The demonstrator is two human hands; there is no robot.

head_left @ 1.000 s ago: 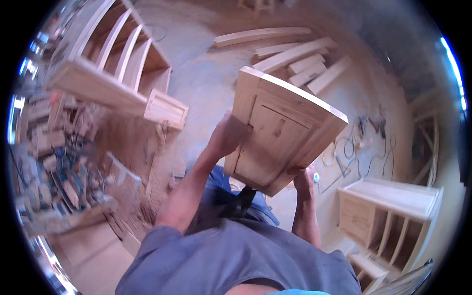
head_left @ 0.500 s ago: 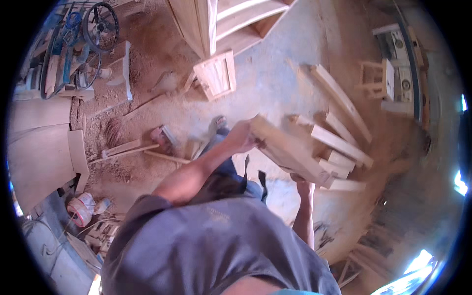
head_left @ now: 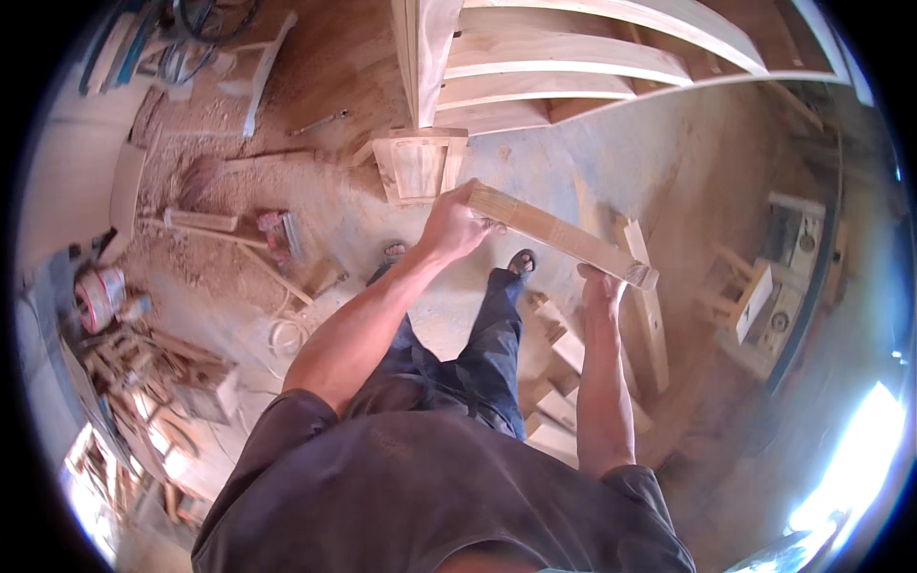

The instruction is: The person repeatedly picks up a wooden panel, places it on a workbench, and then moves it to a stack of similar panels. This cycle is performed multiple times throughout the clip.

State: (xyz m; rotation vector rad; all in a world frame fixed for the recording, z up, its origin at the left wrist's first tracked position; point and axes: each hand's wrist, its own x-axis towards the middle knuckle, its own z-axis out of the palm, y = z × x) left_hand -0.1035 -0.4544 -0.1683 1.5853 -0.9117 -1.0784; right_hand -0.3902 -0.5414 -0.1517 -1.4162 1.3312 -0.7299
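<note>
Between my hands, in front of me and above the floor, hangs a thick wooden panel, seen mostly edge-on and sloping down to the right. Its left end is gripped by my left hand, whose fingers curl under it. My right hand grips the lower right end, thumb near the underside. The panel's broad faces are mostly hidden from here. Just beyond my left hand, a framed wooden panel leans against a tall wooden cabinet frame.
Loose timber lengths lie on the floor by my right leg. A red and white bucket and scrap wood are at left, with sawdust farther up. A small wooden frame stands at right.
My body has turned to the right, so the cabinet frame fills more of the far view. The panel, held in both hands throughout, has tipped until mainly its edge shows.
</note>
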